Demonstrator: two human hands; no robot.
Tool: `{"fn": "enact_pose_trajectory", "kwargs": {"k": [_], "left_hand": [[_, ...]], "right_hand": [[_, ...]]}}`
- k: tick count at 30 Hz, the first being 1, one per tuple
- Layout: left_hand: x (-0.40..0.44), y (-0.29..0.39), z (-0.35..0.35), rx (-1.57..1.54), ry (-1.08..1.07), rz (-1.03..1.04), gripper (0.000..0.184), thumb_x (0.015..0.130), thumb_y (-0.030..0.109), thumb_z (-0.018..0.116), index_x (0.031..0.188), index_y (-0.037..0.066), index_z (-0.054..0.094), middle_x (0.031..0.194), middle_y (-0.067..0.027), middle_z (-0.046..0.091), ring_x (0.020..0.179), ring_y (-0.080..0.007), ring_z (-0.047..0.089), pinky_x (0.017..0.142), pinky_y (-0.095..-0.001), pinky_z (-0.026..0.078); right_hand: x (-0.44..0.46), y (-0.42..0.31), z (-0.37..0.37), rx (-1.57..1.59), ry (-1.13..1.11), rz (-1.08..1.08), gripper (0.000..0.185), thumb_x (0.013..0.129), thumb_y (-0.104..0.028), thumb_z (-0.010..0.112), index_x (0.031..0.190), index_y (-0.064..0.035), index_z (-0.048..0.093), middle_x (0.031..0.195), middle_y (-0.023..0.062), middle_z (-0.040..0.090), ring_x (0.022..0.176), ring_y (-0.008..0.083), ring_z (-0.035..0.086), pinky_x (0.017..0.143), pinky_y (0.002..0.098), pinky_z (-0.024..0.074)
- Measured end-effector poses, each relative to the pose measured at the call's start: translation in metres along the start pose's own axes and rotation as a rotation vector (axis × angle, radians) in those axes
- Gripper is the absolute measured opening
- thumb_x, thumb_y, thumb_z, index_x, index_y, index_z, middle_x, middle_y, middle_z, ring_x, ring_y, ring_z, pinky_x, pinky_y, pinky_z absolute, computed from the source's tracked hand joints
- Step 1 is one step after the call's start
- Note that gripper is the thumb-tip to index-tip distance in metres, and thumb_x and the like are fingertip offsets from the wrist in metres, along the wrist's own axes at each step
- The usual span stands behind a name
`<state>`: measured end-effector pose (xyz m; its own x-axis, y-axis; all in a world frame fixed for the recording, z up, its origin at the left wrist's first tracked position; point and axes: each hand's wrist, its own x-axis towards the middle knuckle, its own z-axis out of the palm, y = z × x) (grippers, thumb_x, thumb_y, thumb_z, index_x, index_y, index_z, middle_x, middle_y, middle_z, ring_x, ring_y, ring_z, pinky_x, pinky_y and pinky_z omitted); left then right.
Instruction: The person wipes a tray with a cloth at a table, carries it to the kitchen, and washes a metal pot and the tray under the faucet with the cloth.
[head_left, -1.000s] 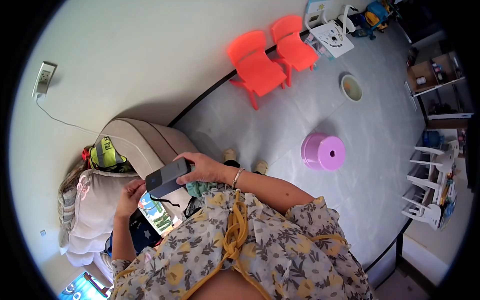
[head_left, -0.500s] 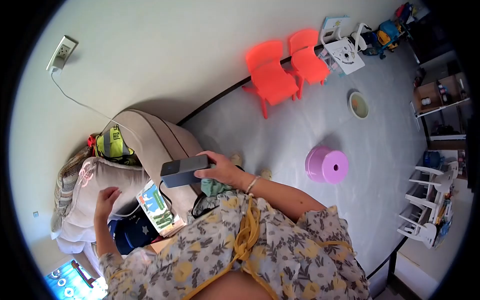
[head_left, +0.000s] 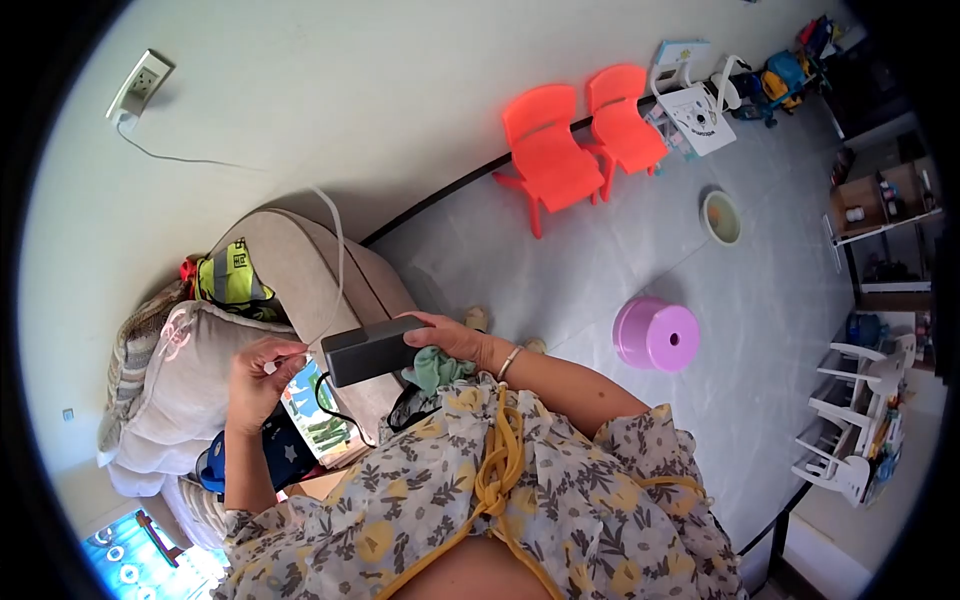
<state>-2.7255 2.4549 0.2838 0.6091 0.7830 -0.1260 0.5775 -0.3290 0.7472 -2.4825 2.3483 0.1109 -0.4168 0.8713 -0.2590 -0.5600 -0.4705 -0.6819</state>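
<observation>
My right hand (head_left: 455,337), a bracelet at its wrist, grips the right end of a dark grey box-shaped device (head_left: 372,350). Close to the device's left end, my left hand (head_left: 262,375) is closed in a pinch on a thin white cable (head_left: 338,240); a small white piece shows between the fingers. The cable arcs up over the sofa arm, and its tip is too small to make out. A black cord (head_left: 325,405) loops below the device. Green cloth (head_left: 437,370) lies just under my right hand.
A beige sofa (head_left: 290,250) holds a pillow (head_left: 215,375), a yellow reflective vest (head_left: 232,275) and a picture book (head_left: 318,415). A wall socket (head_left: 140,85) is at upper left. Red chairs (head_left: 553,150), a purple stool (head_left: 655,335) and a bin (head_left: 721,217) stand on the floor.
My left hand has moved right and up to beside the device, and its pinched fingers now show a white piece. The white cable has lifted into an arc. The device has tilted slightly.
</observation>
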Motion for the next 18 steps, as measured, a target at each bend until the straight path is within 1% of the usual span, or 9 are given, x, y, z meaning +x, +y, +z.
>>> {"fn": "enact_pose_trajectory", "kwargs": {"k": [1, 2, 3, 5, 7, 9, 13, 15, 18], "left_hand": [[-0.001, -0.001, 0.002, 0.002, 0.005, -0.001, 0.012, 0.077, 0.000, 0.070, 0.089, 0.000, 0.069, 0.081, -0.0060, 0.066, 0.072, -0.0105, 0.059, 0.065, -0.0238, 0.046], [-0.003, -0.004, 0.004, -0.023, 0.008, -0.048, 0.012, 0.077, 0.000, 0.070, 0.088, -0.001, 0.069, 0.080, -0.0057, 0.065, 0.071, -0.0103, 0.059, 0.064, -0.0236, 0.046], [-0.004, -0.005, 0.006, -0.047, 0.010, -0.094, 0.012, 0.076, 0.000, 0.071, 0.088, -0.001, 0.069, 0.079, -0.0055, 0.065, 0.069, -0.0101, 0.058, 0.063, -0.0233, 0.046], [-0.005, 0.000, 0.011, -0.119, 0.050, -0.120, 0.010, 0.077, 0.000, 0.071, 0.087, -0.001, 0.069, 0.078, -0.0052, 0.064, 0.068, -0.0098, 0.058, 0.062, -0.0229, 0.047], [-0.004, 0.002, 0.013, -0.162, 0.069, -0.137, 0.010, 0.077, 0.000, 0.071, 0.086, -0.001, 0.069, 0.078, -0.0053, 0.064, 0.068, -0.0099, 0.058, 0.062, -0.0230, 0.047], [-0.003, 0.002, 0.014, -0.086, 0.080, -0.100, 0.009, 0.076, -0.001, 0.071, 0.085, -0.001, 0.069, 0.077, -0.0060, 0.065, 0.068, -0.0112, 0.059, 0.063, -0.0237, 0.047], [0.000, 0.001, 0.014, -0.044, 0.067, -0.053, 0.010, 0.074, -0.003, 0.071, 0.084, 0.000, 0.069, 0.075, -0.0073, 0.065, 0.069, -0.0141, 0.060, 0.064, -0.0253, 0.047], [0.002, 0.006, 0.013, -0.020, 0.055, -0.048, 0.011, 0.074, -0.003, 0.071, 0.084, 0.000, 0.069, 0.074, -0.0072, 0.065, 0.069, -0.0141, 0.060, 0.064, -0.0254, 0.047], [0.004, 0.007, 0.015, 0.004, 0.046, -0.039, 0.011, 0.073, -0.003, 0.071, 0.084, 0.000, 0.069, 0.074, -0.0071, 0.064, 0.068, -0.0140, 0.059, 0.063, -0.0253, 0.046]], "right_hand": [[-0.006, -0.008, 0.007, 0.153, -0.022, 0.013, 0.056, 0.082, -0.029, 0.064, 0.128, -0.0050, 0.045, 0.108, 0.0035, 0.054, 0.098, 0.0116, 0.053, 0.086, 0.0262, 0.0470], [-0.009, -0.013, 0.011, 0.305, -0.045, 0.026, 0.056, 0.082, -0.030, 0.064, 0.128, -0.0054, 0.044, 0.108, 0.0045, 0.055, 0.098, 0.0123, 0.054, 0.084, 0.0277, 0.0492], [-0.010, -0.014, 0.011, 0.305, -0.049, 0.025, 0.056, 0.082, -0.030, 0.064, 0.128, -0.0054, 0.044, 0.108, 0.0045, 0.055, 0.098, 0.0123, 0.054, 0.084, 0.0277, 0.0492], [-0.010, -0.015, 0.010, 0.315, -0.040, 0.035, 0.056, 0.081, -0.032, 0.064, 0.127, -0.0062, 0.044, 0.109, 0.0064, 0.055, 0.098, 0.0141, 0.056, 0.082, 0.0304, 0.0523], [-0.011, -0.014, 0.010, 0.318, -0.042, 0.035, 0.056, 0.081, -0.034, 0.064, 0.126, -0.0063, 0.044, 0.108, 0.0063, 0.055, 0.097, 0.0140, 0.056, 0.082, 0.0300, 0.0523], [-0.010, -0.014, 0.009, 0.322, -0.044, 0.036, 0.057, 0.081, -0.035, 0.064, 0.126, -0.0063, 0.045, 0.108, 0.0063, 0.055, 0.096, 0.0138, 0.056, 0.082, 0.0296, 0.0524], [-0.008, -0.014, 0.006, 0.307, -0.079, 0.025, 0.056, 0.081, -0.036, 0.064, 0.125, -0.0062, 0.046, 0.108, 0.0062, 0.055, 0.096, 0.0132, 0.055, 0.081, 0.0286, 0.0527], [-0.009, -0.015, 0.006, 0.313, -0.096, 0.016, 0.056, 0.081, -0.036, 0.064, 0.124, -0.0060, 0.046, 0.108, 0.0062, 0.055, 0.096, 0.0130, 0.055, 0.081, 0.0283, 0.0528], [-0.013, -0.019, 0.008, 0.320, -0.061, 0.037, 0.056, 0.081, -0.037, 0.064, 0.124, -0.0057, 0.046, 0.108, 0.0065, 0.055, 0.096, 0.0129, 0.055, 0.081, 0.0285, 0.0529]]}}
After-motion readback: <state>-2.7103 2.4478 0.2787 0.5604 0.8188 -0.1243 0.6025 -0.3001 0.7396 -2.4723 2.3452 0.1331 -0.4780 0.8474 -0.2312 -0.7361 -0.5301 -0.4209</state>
